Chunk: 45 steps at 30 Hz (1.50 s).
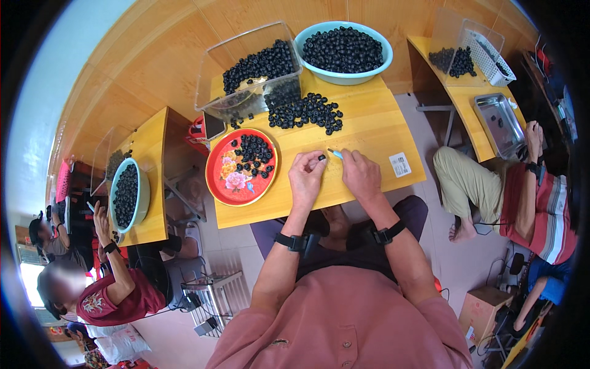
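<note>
At frame centre, the left hand (306, 178) pinches a black bead (321, 158) steady while the right hand (361, 175) grips a blue tool (335, 153) aimed at it, above the surface (369, 132).

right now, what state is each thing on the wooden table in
left hand: pinching one black ring
right hand: holding a blue-tipped tool
red tray: partly filled with rings
teal basin: full
clear bin: partly filled
loose rings: piled on the table
</note>
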Available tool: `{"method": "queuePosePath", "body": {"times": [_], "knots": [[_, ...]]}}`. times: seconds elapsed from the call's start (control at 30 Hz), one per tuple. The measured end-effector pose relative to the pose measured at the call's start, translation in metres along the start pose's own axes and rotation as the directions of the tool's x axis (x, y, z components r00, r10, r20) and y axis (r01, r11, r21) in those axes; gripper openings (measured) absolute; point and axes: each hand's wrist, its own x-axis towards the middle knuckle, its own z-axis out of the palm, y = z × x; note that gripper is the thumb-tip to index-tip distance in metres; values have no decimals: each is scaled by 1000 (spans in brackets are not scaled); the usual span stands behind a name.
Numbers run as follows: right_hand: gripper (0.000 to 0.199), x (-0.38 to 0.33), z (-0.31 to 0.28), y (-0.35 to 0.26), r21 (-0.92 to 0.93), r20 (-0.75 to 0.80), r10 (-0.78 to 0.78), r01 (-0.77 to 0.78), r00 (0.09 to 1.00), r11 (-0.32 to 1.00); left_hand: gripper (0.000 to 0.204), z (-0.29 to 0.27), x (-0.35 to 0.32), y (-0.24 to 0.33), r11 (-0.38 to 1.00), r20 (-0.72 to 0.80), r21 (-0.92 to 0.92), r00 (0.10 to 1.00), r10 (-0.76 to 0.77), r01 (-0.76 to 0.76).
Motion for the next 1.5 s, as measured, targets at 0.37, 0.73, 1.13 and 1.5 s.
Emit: {"method": "queuePosePath", "body": {"times": [0.37,0.73,1.13,1.5], "knots": [[11,-4,2,3,27,-25,-12,13,1000,1000,22,-73,6,34,856,-130,488,955,266,-172],[7,-2,-2,0,26,-7,14,-13,1000,1000,51,-84,130,41,449,266,833,946,186,-322],[6,-3,2,1,57,-51,10,-7,999,998,43,-55,134,16,412,335,863,942,-34,-292],[6,-3,2,0,48,-69,8,-5,998,999,39,-31,79,30,657,282,706,956,82,-265]]}}
